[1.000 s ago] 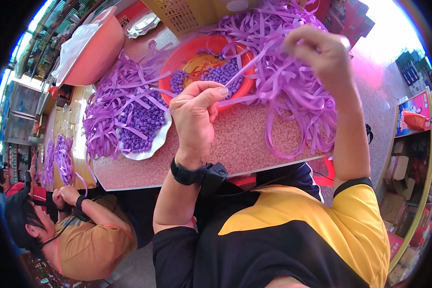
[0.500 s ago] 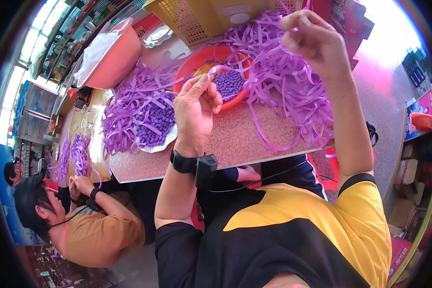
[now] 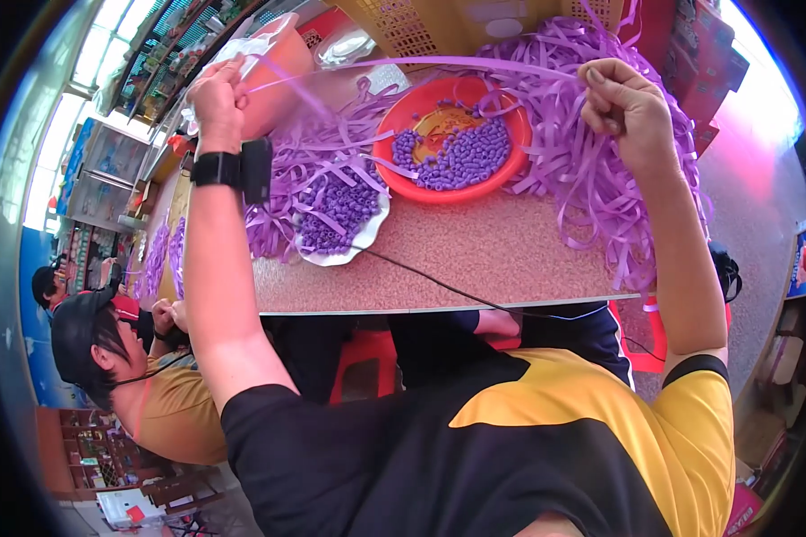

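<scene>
A single purple ribbon strip (image 3: 421,63) runs taut above the table (image 3: 475,255), stretched between both raised hands. The left hand (image 3: 217,85) pinches one end in a closed grip, held up over the far left part of the table, with a black wristband and device (image 3: 233,168) on its wrist. The right hand (image 3: 625,106) pinches the other end between thumb and fingers, over the heap of loose purple ribbon strips (image 3: 600,188) at the right. Below the strip sits a red bowl (image 3: 403,179) holding small purple folded pieces (image 3: 466,159). Just beside it to the left, a white dish (image 3: 349,255) carries more of these pieces among tangled ribbons. A thin black cable (image 3: 439,285) crosses the speckled surface. Behind the bowl stands a yellow perforated basket (image 3: 421,27). At the lower left, another person in a black cap (image 3: 76,327) works with purple ribbon too.
</scene>
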Demonstrator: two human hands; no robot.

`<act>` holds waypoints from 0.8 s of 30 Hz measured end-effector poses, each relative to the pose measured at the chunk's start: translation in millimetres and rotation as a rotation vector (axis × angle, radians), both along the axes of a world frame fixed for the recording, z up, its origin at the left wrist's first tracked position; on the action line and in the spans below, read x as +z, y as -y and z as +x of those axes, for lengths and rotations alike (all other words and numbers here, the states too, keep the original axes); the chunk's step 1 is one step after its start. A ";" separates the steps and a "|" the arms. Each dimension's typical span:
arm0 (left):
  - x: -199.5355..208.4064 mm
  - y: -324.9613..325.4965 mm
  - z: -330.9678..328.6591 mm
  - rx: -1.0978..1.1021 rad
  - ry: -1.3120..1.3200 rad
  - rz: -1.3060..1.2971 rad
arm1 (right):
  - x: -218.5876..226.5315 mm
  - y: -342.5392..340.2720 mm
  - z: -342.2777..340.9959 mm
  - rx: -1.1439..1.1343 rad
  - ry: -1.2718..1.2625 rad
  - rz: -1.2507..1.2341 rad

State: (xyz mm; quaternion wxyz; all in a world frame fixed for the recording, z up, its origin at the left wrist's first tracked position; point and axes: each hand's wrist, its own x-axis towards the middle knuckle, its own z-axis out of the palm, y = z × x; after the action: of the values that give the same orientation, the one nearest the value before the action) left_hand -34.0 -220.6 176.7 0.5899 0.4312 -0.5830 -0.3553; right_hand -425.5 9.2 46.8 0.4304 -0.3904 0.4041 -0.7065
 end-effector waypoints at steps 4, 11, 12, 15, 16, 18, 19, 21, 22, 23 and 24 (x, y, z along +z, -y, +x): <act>-1.0 55.7 35.8 0.178 0.215 -0.240 | 2.7 -3.1 30.8 0.079 0.002 -0.065; -49.9 58.7 24.9 0.612 1.285 -0.763 | -2.8 -3.9 37.6 0.114 -0.421 0.163; -52.8 59.3 24.6 0.683 1.425 -0.794 | -3.8 -6.6 40.8 0.125 -0.364 0.097; -61.5 75.3 37.9 0.615 1.476 -1.006 | 3.0 -13.6 51.4 0.193 -0.277 0.029; -68.7 76.0 28.2 0.651 1.541 -0.991 | 2.8 -14.9 48.7 0.234 -0.279 0.036; -64.6 86.7 79.4 0.671 1.585 -0.966 | 5.7 -23.8 36.7 0.206 -0.191 -0.050; -61.5 95.4 92.6 0.666 1.608 -0.952 | 8.6 -26.0 21.0 0.153 -0.107 -0.123; -56.3 100.9 138.3 0.869 1.593 -0.538 | 19.2 -24.6 3.5 0.189 -0.169 -0.052; -65.2 97.8 122.5 0.797 1.477 -0.568 | 16.0 -19.6 7.7 0.109 -0.346 0.019; -68.9 88.2 100.1 0.735 1.356 -0.595 | 13.6 -14.9 11.0 0.033 -0.526 0.085; -69.8 84.5 82.5 0.628 1.249 -0.704 | 7.4 -10.8 15.4 0.079 -0.780 0.197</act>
State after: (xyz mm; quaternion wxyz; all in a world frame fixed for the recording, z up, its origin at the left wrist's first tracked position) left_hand 48.5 -305.2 107.0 0.3275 0.4836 -0.7360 0.3424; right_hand -410.1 20.0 54.2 0.3071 -0.6013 0.5876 -0.4459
